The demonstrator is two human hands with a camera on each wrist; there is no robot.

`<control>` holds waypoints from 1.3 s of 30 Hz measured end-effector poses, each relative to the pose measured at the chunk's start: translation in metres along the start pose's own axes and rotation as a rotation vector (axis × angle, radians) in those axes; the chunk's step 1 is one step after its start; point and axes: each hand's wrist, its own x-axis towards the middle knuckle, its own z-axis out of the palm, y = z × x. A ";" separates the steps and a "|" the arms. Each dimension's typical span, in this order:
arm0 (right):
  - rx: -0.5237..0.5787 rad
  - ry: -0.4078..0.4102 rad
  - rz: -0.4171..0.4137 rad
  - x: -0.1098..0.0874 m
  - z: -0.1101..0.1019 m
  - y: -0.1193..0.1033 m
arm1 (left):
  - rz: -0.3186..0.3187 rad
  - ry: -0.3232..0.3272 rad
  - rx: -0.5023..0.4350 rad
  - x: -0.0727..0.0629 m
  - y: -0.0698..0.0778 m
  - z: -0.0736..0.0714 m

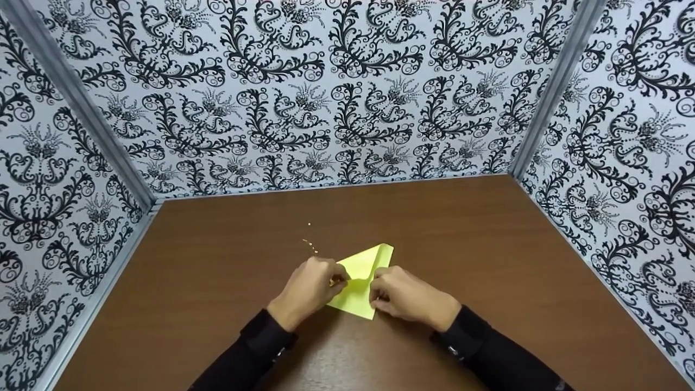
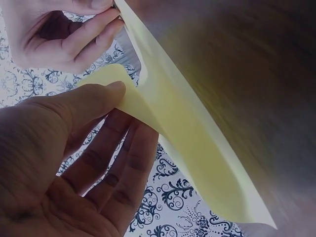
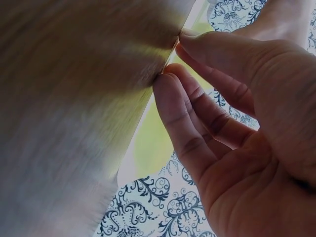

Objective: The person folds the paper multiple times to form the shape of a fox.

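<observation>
A yellow paper envelope (image 1: pixel 354 300) lies tilted on the brown table between the two hands, with folded edges and a raised flap. The left hand (image 1: pixel 310 285) pinches this flap (image 2: pixel 132 106) near its rounded tip, thumb on one face and fingers behind. Below the lifted flap the paper bows open in the left wrist view. At the right edge of the envelope, the right hand (image 1: pixel 407 296) holds the border between thumb and bent fingertips, close to the table. Its fingers hide part of that edge.
Several tiny pale bits (image 1: pixel 310 245) lie on the brown table (image 1: pixel 461 228) beyond the left hand. Walls (image 1: pixel 336 98) with a black-and-white scroll pattern enclose the table at the back and both sides, joined by grey corner posts (image 1: pixel 556 87).
</observation>
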 end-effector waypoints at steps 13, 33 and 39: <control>-0.016 -0.014 0.025 -0.001 0.000 0.000 | 0.003 -0.017 0.014 -0.002 0.008 0.000; 0.046 -0.021 -0.003 -0.002 -0.006 0.000 | 0.004 -0.076 0.043 -0.007 0.014 0.003; 0.051 -0.028 -0.001 -0.001 -0.006 -0.001 | -0.002 -0.080 0.042 -0.008 0.017 0.003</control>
